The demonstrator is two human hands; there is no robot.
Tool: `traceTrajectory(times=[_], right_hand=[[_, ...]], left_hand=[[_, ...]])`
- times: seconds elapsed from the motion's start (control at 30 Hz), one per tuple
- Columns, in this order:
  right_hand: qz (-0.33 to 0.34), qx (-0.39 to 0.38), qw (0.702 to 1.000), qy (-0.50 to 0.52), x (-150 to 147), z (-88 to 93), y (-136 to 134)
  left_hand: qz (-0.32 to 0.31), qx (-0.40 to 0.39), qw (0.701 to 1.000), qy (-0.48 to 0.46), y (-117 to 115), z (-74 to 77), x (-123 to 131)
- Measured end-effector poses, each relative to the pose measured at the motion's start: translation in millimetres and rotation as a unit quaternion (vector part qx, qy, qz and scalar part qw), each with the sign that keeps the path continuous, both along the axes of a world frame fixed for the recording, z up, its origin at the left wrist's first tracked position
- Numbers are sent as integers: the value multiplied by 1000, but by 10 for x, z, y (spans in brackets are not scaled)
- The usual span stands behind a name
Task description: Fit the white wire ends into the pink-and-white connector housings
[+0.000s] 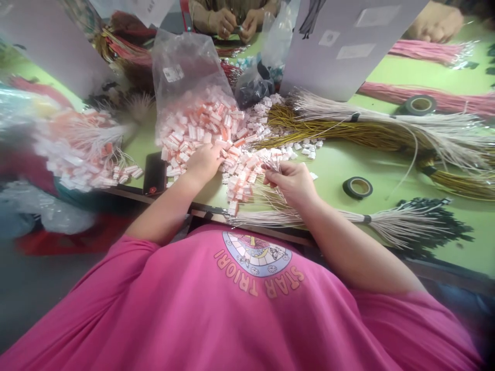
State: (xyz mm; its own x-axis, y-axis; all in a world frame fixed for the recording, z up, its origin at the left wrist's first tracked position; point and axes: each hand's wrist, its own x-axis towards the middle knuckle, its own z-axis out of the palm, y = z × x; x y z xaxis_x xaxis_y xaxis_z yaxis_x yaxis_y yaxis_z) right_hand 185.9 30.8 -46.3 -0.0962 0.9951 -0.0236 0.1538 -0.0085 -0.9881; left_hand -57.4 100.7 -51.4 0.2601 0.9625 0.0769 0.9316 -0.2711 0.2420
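Connectors [209,123]: white, orange | near-edge wires [266,219]: off-white | long bundle [336,132]: mustard-yellow | far-right wires [421,50]: pink | surface [328,165]: pale green | tape roll [347,188]: black, tan core | shirt [232,319]: magenta-pink, round print with butterflies, flowers

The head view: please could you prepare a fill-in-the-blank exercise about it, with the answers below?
1. The left hand is at the pile of small pieces; thin wires are in the ____ hand.
2. The shirt shows the words "STAR ____".
3. The roll of tape nearest that wire-holding hand is ____.
4. The table is light ____.

Missing words: right; TRIORI; black; green.
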Motion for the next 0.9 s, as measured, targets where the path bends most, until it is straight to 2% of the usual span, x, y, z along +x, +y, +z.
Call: traceTrajectory(times=[0.07, 0.13, 0.2, 0.27, 0.3, 0.37, 0.43, 0.5, 0.57, 0.67, 0.73, 0.8, 0.9], right_hand=[[7, 0, 1000, -3, -3, 16, -13], [8, 3, 1000, -26, -5, 50, -26], [12, 4, 998, -64, -8, 93, -40], [26, 3, 995, -95, -13, 135, -54], [35, 2, 994, -103, -15, 151, -61], [50, 2, 993, -102, -18, 170, -75], [61, 6, 994, -90, -17, 170, -86], [74, 12, 994, -80, -10, 156, -93], [84, 19, 993, -79, -2, 139, -96], [87, 28, 992, -85, 4, 126, -95], [84, 37, 992, -90, 1, 129, -93], [79, 44, 991, -101, -6, 137, -92], [70, 49, 988, -131, -18, 149, -91]], left_hand=[[6, 13, 1000, 11, 5, -27, -3], [9, 25, 999, -17, -29, -8, -14], [2, 20, 995, -100, -121, 65, -4], [-28, -32, 971, -235, -270, 169, 58], [-51, -80, 946, -309, -357, 221, 110], [-86, -210, 875, -428, -522, 296, 240], [-80, -320, 800, -501, -635, 315, 366], [-56, -377, 747, -544, -680, 286, 450], [-43, -403, 716, -568, -676, 247, 487], [-34, -429, 699, -571, -656, 238, 499], [-24, -434, 703, -563, -660, 272, 512], [-17, -425, 719, -550, -678, 320, 535], [-11, -395, 760, -517, -709, 368, 566]])
